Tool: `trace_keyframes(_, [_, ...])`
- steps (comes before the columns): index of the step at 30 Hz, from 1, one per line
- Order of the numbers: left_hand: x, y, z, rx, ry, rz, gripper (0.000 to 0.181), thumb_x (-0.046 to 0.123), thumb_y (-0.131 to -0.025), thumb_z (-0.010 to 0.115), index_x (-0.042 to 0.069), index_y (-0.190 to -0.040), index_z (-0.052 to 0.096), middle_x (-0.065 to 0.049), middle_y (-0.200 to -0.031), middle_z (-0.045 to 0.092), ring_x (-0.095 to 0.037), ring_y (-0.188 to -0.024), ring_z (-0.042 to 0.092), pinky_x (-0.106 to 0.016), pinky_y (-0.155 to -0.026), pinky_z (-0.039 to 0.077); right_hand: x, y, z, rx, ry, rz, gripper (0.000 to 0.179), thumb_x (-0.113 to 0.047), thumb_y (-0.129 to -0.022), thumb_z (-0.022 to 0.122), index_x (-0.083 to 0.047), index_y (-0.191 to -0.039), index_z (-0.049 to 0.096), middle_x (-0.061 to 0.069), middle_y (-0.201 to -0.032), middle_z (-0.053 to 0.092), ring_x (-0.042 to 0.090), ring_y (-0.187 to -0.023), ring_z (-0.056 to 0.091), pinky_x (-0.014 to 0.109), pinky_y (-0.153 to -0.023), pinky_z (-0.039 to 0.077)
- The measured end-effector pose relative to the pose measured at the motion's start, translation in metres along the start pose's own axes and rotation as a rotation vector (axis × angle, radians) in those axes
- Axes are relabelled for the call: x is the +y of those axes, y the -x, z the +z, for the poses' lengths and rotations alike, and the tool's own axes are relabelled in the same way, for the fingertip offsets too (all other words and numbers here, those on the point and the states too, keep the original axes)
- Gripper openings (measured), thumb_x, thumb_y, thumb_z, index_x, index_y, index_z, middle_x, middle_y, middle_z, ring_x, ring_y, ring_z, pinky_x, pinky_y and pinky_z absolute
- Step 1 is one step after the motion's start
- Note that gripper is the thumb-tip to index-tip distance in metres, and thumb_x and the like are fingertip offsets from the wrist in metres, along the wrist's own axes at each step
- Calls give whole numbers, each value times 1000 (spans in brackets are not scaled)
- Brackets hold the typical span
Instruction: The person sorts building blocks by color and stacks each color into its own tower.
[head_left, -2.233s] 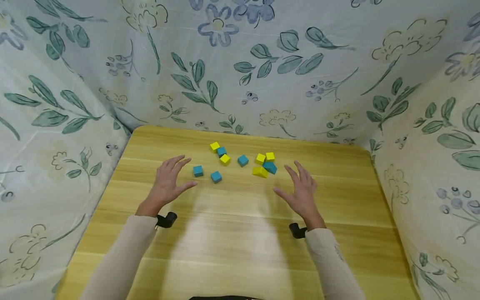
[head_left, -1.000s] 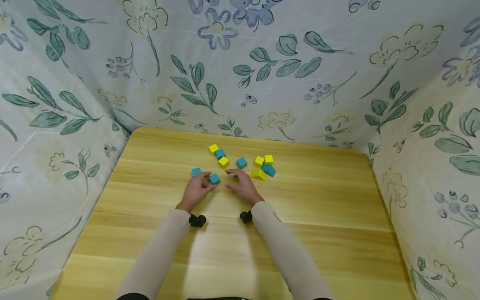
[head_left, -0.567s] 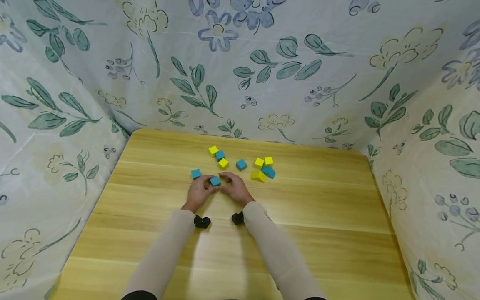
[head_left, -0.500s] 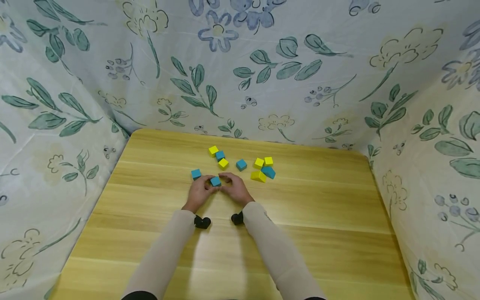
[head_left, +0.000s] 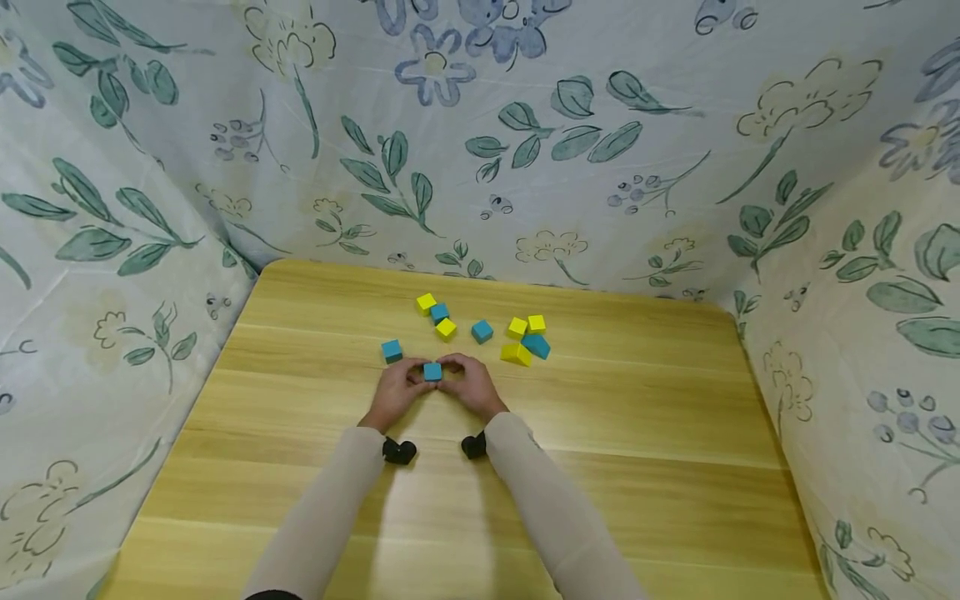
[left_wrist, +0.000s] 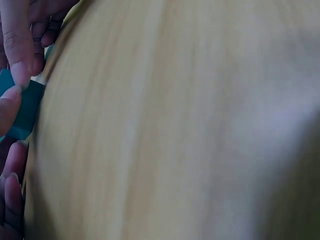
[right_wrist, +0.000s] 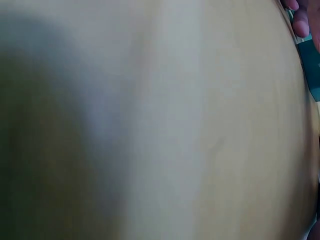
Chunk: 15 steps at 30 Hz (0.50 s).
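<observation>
Both hands meet at a small blue cube (head_left: 432, 372) near the middle of the table. From its left side the left hand (head_left: 395, 393) pinches it between thumb and fingers, while the right hand (head_left: 474, 389) does the same from the right. In the left wrist view the blue cube (left_wrist: 29, 111) shows at the left edge, with the two thumb tips close together in front of it. Only a corner of the cube (right_wrist: 310, 67) and a few fingertips appear at the right edge of the right wrist view. A second blue cube (head_left: 392, 351) lies just beyond the left hand.
Behind the hands, a yellow cube (head_left: 426, 303), a blue cube (head_left: 439, 313) and another yellow cube (head_left: 446, 330) form a row. A lone blue cube (head_left: 482, 332) lies nearby. Farther right cluster two yellow cubes (head_left: 517, 327), a yellow wedge-like block (head_left: 515, 355) and a blue block (head_left: 536, 346). Floral cloth surrounds the wooden table (head_left: 660, 400).
The hands, wide apart at first, have come together and taken hold of the blue cube from both sides. The cube has turned squarer to the person and shifted slightly nearer.
</observation>
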<state>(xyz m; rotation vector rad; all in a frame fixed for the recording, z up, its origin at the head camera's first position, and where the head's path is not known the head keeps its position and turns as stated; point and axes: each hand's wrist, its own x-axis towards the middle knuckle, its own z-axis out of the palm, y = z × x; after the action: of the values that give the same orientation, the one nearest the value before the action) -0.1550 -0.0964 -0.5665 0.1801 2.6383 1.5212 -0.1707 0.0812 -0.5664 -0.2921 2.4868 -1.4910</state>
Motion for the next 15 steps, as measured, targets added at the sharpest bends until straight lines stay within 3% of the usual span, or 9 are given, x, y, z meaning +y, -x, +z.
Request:
trace_keyframes(9, [-9,12,-6,-34,-8,58,40,8,-79,79,1,-117,66,-11,-97,65,-21,-81,61,-36,-74,52,4,13,12,31,10,16,32,-15,-83,78,-10,-113,68,3,-108,64,18,-99,56,36,-90,46])
trace_keyframes(15, [-13,19,-9,-57,-23,47,40,9,-79,79,3,-117,66,-7,-98,66,-18,-83,60,-35,-75,51,-2,24,19,52,18,19,32,-13,-82,78,-9,-112,68,4,-107,64,19,-97,54,36,-89,45])
